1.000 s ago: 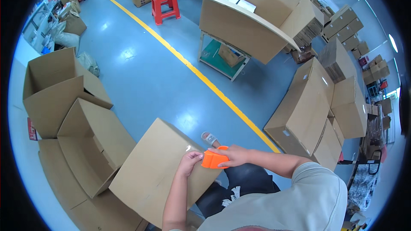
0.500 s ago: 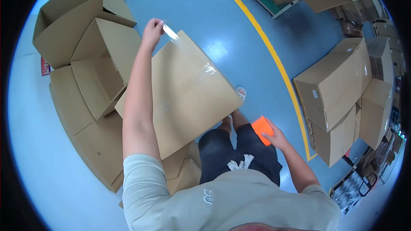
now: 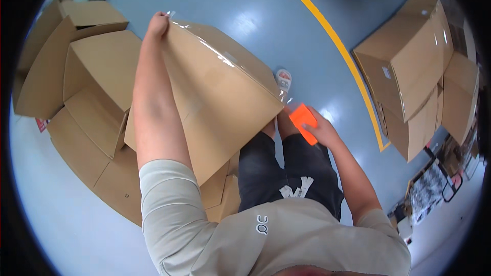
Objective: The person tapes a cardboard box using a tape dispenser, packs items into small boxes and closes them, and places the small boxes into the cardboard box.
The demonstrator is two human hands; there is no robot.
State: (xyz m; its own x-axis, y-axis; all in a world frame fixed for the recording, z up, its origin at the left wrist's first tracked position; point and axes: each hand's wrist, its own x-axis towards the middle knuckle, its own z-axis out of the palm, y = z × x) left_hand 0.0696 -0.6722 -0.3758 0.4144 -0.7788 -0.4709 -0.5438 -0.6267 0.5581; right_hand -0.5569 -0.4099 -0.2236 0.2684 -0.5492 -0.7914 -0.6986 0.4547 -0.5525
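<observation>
A large brown cardboard box (image 3: 220, 102) stands tilted in front of me, its far edge running from upper left to right. Clear packing tape (image 3: 225, 60) lies shiny along that edge, with a loose bit past the left corner. My left hand (image 3: 159, 24) is closed at that far left corner, its fingertips partly hidden by the cardboard and the tape. In my right hand (image 3: 319, 127) is an orange tape dispenser (image 3: 304, 123), just off the box's right corner. Short shiny tape shows between the dispenser and that corner.
Open cardboard boxes (image 3: 97, 61) crowd the left side, and flattened cardboard (image 3: 76, 145) lies below them. More boxes (image 3: 409, 61) stand at the right beyond a yellow floor line (image 3: 337, 46). My foot in a white sandal (image 3: 283, 79) is beside the box.
My left hand has gone from a lifted tape strip to the box's far left corner. The box has tilted, the tape now runs along its edge, and the dispenser has moved nearer the right corner.
</observation>
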